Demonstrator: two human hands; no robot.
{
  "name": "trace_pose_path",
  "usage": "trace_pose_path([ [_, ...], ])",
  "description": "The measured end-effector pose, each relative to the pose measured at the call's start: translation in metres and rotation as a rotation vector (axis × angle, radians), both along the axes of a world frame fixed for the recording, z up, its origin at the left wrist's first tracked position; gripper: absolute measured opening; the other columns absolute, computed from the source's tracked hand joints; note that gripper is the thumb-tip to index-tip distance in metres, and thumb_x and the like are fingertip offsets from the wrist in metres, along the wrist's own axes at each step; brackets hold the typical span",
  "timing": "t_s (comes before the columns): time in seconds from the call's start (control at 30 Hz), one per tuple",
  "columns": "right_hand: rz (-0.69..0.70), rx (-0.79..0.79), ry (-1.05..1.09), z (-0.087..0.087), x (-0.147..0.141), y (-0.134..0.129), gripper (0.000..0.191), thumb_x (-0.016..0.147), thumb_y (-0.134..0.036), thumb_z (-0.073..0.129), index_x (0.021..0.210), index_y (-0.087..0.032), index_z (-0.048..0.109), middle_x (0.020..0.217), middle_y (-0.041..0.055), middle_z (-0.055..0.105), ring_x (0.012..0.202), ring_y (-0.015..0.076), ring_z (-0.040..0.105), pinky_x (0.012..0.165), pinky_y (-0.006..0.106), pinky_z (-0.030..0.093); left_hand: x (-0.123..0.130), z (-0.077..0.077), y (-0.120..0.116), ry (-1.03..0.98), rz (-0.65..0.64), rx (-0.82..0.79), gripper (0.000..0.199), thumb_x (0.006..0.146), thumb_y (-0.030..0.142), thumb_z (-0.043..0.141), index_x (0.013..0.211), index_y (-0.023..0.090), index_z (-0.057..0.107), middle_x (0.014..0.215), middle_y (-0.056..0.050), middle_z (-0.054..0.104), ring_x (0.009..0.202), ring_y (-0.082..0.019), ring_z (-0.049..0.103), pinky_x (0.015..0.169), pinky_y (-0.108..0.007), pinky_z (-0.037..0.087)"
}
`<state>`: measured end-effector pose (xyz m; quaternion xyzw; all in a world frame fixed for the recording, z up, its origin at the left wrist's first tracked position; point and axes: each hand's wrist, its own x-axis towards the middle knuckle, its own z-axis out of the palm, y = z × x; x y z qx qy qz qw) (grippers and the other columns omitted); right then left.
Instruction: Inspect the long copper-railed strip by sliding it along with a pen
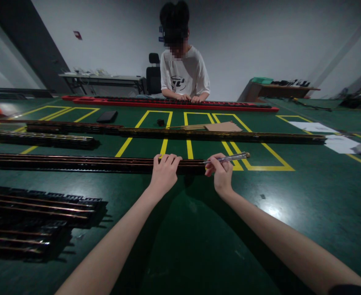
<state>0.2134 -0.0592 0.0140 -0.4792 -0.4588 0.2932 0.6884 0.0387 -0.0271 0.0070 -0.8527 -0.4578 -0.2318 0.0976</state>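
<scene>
A long black rail with copper-coloured strips along it lies across the green table in front of me. My left hand is closed over the rail near its right end, with the fingers curled across the far edge. At that right end, my right hand pinches a thin screwdriver with a clear handle. Its handle points right and its tip points left at the rail's end; whether the tip touches the strips I cannot tell.
More black rails with copper strips lie at the lower left. Another long rail crosses farther back, near a cardboard piece and a dark flat box. Opposite, a person has both hands at a red rail. Papers lie right.
</scene>
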Motion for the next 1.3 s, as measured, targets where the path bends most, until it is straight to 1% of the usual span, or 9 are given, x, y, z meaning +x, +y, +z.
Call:
trace_pose_path([
  [0.27,-0.024,-0.009,0.008,-0.0018,0.0,0.0019,0.015,0.076,-0.029,0.055,0.065,-0.019,0.053,0.05,-0.0054,0.056,0.035,0.0077,0.051,0.033,0.019,0.035,0.0017,0.0005,-0.0003,0.015,0.013,0.02,0.042,0.081,0.001,0.039,0.114,0.015,0.06,0.114,-0.009,0.064,0.108,-0.026,0.055,0.098,-0.048,0.035],
  [0.5,-0.058,-0.006,-0.001,-0.0015,0.0016,0.0018,0.012,0.078,-0.027,0.052,0.068,-0.02,0.051,0.049,-0.0071,0.051,0.035,0.0071,0.049,0.033,0.019,0.034,0.0012,-0.0002,0.0002,0.007,0.002,0.019,0.041,0.081,0.002,0.04,0.114,0.015,0.06,0.113,-0.009,0.065,0.108,-0.025,0.055,0.098,-0.047,0.035],
  [0.73,-0.148,-0.02,0.067,-0.0034,0.0023,0.005,0.01,0.077,-0.024,0.051,0.069,-0.021,0.048,0.049,-0.009,0.045,0.034,0.0061,0.045,0.032,0.018,0.031,0.0006,-0.0016,0.0015,-0.003,-0.001,0.014,0.041,0.082,0.002,0.039,0.114,0.015,0.06,0.113,-0.009,0.064,0.107,-0.025,0.055,0.097,-0.047,0.035],
  [1.03,-0.18,-0.027,0.117,-0.0009,0.003,0.0042,0.01,0.079,-0.021,0.05,0.069,-0.021,0.047,0.048,-0.0092,0.043,0.034,0.0064,0.043,0.033,0.019,0.03,0.0001,-0.0006,0.0011,-0.006,-0.002,0.003,0.042,0.082,0.002,0.038,0.114,0.015,0.06,0.114,-0.01,0.064,0.108,-0.025,0.056,0.097,-0.048,0.036],
  [1.3,-0.203,-0.01,0.16,-0.0044,0.0036,0.0071,0.009,0.077,-0.02,0.051,0.07,-0.021,0.047,0.049,-0.0104,0.04,0.032,0.0053,0.041,0.031,0.017,0.027,-0.0002,-0.0004,0.0003,-0.017,-0.005,0.019,0.042,0.081,0.001,0.037,0.112,0.016,0.061,0.111,-0.009,0.065,0.105,-0.025,0.057,0.096,-0.048,0.037],
])
